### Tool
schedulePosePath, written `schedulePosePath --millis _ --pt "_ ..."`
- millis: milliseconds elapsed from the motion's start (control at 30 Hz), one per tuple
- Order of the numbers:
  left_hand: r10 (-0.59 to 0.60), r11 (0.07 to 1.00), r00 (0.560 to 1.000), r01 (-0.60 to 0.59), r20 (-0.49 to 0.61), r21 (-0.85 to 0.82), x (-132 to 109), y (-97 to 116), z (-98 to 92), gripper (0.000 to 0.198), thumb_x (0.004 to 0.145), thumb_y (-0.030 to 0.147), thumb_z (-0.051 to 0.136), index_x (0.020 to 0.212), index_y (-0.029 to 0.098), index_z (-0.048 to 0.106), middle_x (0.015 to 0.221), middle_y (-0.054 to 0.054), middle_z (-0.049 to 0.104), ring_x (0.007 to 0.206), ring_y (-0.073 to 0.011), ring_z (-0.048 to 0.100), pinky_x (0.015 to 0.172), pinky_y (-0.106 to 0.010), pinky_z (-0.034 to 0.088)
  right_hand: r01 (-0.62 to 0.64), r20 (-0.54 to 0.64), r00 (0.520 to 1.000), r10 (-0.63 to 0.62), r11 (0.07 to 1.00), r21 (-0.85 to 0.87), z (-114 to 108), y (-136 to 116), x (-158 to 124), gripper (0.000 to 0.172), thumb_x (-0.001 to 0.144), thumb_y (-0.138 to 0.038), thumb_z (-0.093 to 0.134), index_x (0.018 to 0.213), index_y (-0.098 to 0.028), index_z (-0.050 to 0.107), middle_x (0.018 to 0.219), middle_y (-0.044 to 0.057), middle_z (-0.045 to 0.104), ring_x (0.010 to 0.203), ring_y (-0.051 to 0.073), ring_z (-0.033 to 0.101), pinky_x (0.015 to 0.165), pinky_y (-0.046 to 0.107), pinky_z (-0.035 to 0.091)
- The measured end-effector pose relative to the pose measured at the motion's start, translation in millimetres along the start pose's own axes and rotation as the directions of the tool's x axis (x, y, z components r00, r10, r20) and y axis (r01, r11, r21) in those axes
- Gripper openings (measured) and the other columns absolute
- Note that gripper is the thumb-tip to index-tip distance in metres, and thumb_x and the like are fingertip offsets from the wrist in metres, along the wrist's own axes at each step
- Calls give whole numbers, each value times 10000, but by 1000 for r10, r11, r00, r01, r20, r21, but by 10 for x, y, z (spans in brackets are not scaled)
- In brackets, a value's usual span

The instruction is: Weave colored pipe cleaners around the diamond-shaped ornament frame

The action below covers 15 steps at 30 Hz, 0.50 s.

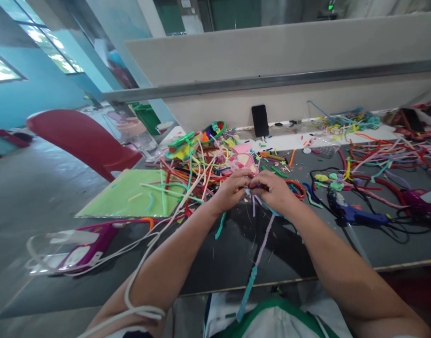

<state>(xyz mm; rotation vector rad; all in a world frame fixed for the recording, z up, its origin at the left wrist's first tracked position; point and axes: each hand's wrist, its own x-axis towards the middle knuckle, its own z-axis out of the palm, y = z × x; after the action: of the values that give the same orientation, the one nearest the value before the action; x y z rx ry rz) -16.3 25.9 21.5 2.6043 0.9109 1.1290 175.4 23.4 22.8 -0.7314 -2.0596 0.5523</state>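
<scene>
My left hand and my right hand meet above the dark table, fingers pinched together on a bundle of pipe cleaners. Lilac, blue and teal strands hang from the pinch down toward my lap. A teal strand dangles under my left wrist. Behind my hands lies a big tangled heap of coloured pipe cleaners.
A green sheet lies left of the heap. A pink-and-white glue gun with a white cord sits at the front left, a blue glue gun at the right. A black phone leans on the back panel. A red chair stands left.
</scene>
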Motion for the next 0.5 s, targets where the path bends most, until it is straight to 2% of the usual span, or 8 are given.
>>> schedulePosePath --millis 133,267,433,500 --pt "27 999 999 -28 31 18 -5 -6 13 92 819 127 519 834 163 602 1075 -119 620 1041 -194 585 909 -337 458 48 95 994 -44 998 -41 -9 17 -13 85 822 -145 599 858 -212 637 914 35 569 898 161 553 814 283 425" --pt "64 998 997 -64 33 4 -1 -20 27 195 784 47 461 870 162 593 1019 -110 642 1052 -198 584 906 -338 458 66 124 990 -61 997 -38 -30 -27 -24 84 826 -131 589 845 -208 617 918 32 546 908 158 548 818 277 426" --pt "31 999 993 -26 117 -40 3 -13 12 172 777 61 451 836 161 579 848 -70 656 853 -176 613 791 -309 487 76 166 984 -68 996 -40 -40 -39 -23 125 845 -102 542 845 -202 618 905 38 540 910 163 537 823 288 429" --pt "18 999 991 -13 134 -38 8 -9 2 137 785 92 474 824 161 585 836 -71 659 836 -181 616 784 -312 488 85 183 980 -79 996 -23 -48 -31 -22 146 843 -94 543 863 -202 638 893 37 534 894 159 537 818 287 431"
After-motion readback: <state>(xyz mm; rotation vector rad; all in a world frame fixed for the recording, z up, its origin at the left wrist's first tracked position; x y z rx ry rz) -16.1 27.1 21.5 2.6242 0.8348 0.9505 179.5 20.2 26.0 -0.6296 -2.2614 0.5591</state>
